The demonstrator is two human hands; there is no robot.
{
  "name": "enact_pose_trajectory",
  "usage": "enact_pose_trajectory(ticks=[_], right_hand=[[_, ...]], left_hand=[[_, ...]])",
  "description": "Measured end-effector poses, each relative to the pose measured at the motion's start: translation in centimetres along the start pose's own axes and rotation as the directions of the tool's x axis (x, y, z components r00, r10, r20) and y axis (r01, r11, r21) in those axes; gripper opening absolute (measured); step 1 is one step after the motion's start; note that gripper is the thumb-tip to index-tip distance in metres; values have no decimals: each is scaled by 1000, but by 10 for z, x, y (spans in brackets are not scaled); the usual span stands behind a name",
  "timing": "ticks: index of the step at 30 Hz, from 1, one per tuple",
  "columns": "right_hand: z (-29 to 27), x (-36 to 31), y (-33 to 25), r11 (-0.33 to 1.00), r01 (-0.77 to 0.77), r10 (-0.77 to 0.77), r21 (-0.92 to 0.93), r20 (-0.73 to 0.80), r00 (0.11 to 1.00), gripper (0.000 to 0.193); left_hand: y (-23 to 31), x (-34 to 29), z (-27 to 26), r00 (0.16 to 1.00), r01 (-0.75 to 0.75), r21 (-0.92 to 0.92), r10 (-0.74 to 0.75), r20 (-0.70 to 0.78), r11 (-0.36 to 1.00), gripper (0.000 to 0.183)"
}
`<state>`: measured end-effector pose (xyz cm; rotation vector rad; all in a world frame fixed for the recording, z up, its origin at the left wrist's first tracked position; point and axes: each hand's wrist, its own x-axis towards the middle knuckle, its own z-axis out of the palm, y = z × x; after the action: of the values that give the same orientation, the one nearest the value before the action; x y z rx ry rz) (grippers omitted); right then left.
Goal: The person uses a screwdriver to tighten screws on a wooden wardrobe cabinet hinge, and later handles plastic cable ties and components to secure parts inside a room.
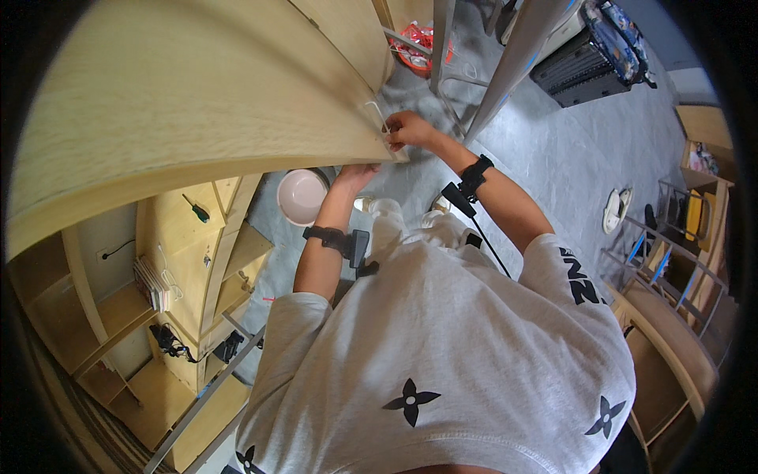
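Wooden panel (213, 103): large, pale, its right end at the person's hands. Slim white strip (373, 105): at the panel's right end. Right hand (408, 130): at the same end, fingers bent close beside the strip; whether its grip is clamped cannot be told. Left hand (359, 177): at the panel's near edge, fingertips partly hidden; grip state cannot be determined. Pale pink basin (302, 196): on the floor, nearer the person than the panel's near edge.

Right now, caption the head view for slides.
Right hand and left hand at the edge of a wooden panel, pink basin on the floor.
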<state>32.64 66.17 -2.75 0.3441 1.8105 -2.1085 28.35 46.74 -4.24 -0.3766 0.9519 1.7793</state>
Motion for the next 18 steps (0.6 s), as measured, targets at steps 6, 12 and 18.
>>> enact_pose_trajectory(ticks=[6, 12, 18], right_hand=[[0, -2, -5, 993, 12, -14, -116, -20, 1000, 27], [-6, 2, 6, 983, 39, -51, -178, -62, 997, 26], [-3, 1, 6, 975, 74, -91, -210, -72, 993, 25]], left_hand=[[7, -10, 16, 995, -2, 82, -6, 98, 997, 10], [13, -8, 32, 991, 61, 44, -55, -119, 997, 13], [13, -5, 12, 993, -85, 281, 57, 106, 956, 15]])
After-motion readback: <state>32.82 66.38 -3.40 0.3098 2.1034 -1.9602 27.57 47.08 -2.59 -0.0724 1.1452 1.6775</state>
